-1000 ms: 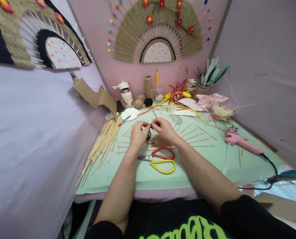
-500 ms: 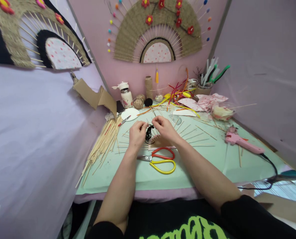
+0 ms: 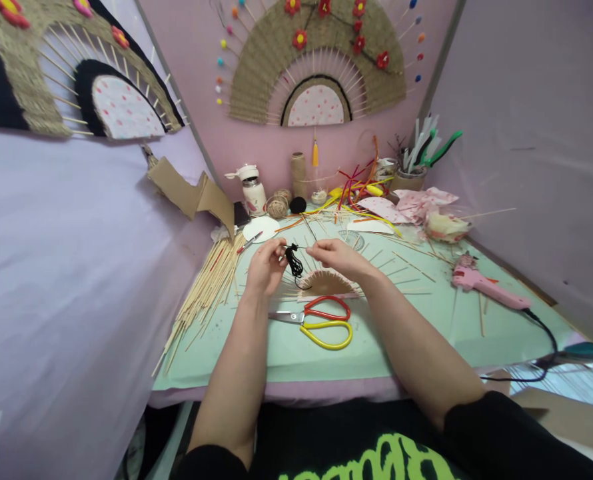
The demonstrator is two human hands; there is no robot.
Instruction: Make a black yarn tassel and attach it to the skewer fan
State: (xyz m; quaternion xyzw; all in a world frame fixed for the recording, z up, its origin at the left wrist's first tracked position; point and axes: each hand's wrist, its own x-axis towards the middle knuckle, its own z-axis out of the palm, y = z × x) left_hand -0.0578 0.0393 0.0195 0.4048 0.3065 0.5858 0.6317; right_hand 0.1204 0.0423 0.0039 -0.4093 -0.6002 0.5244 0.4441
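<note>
Pinching black cord [image 3: 295, 262], left hand [image 3: 265, 268] and right hand [image 3: 340, 257] both closed on it, slack dangling between, scissors [image 3: 296, 317] flat on table [image 3: 326, 368].

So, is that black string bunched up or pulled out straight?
Mostly bunched up: the black string hangs in loops between the left hand and the right hand, with one strand curling below.

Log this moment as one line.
left hand: pinching black cord | right hand: pinching black cord | scissors: lying on table
</note>
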